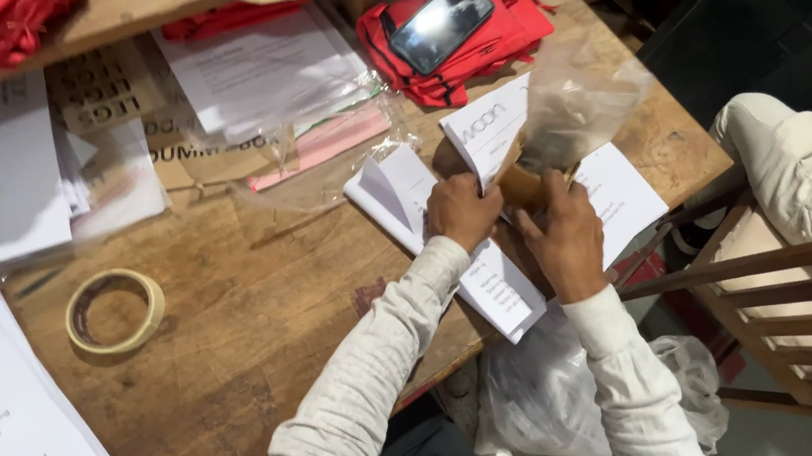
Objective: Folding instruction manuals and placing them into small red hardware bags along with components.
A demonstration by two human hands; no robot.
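Both hands, left hand [461, 209] and right hand [566, 237], close their fingers on a clear crinkled plastic bag [575, 100] over white printed paper sheets [495, 286]. A tan tape roll [115, 311] lies at eight o'clock on the worn wooden bench [267, 304].

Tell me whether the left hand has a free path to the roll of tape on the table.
Probably yes. The roll of tape lies flat on bare wood of the table, with nothing between it and the left hand. But that hand is now gripping the clear bag together with the right hand, so it must let go first.
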